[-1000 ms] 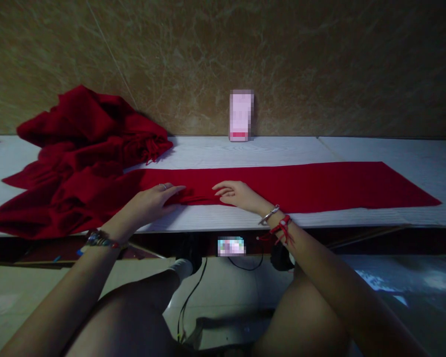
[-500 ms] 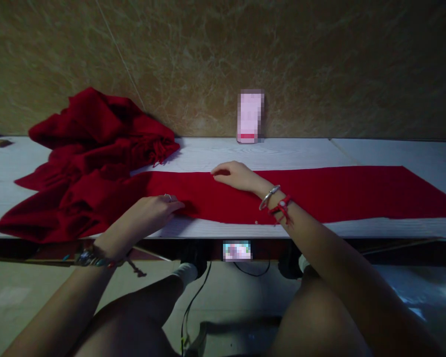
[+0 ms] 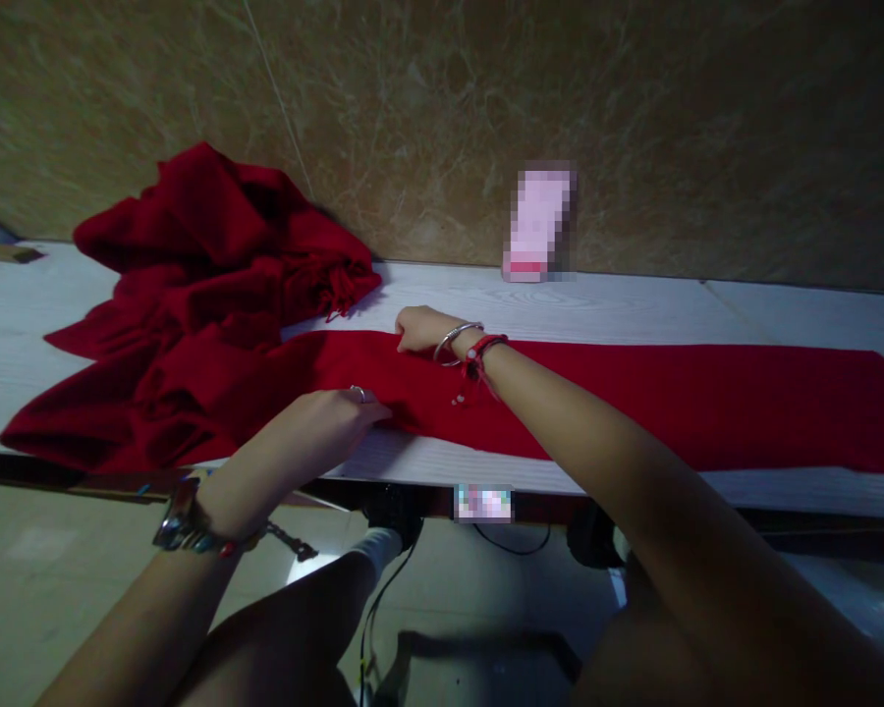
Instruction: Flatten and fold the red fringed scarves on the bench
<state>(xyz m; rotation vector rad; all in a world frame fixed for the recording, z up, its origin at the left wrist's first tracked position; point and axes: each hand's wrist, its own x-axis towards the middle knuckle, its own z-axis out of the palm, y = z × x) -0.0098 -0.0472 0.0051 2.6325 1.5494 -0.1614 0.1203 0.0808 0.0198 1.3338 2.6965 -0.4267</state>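
Observation:
A long red scarf (image 3: 678, 403) lies flat across the white table (image 3: 634, 304), running from the middle to the right edge of view. My left hand (image 3: 324, 427), with a ring on one finger, grips the scarf's near edge. My right hand (image 3: 418, 329), with a silver bangle and red string at the wrist, pinches the scarf's far edge. At the left, the same red cloth bunches into a rumpled heap (image 3: 192, 295) with fringe showing.
A pink upright object (image 3: 536, 224), blurred, leans against the brown marbled wall at the table's back. A small blurred label (image 3: 483, 502) sits on the table's front edge. My bare legs, a cable and the floor show below the table.
My right hand has moved from the scarf's near edge across to its far edge and closed on it. My left hand has curled onto the near edge. The view has shifted left.

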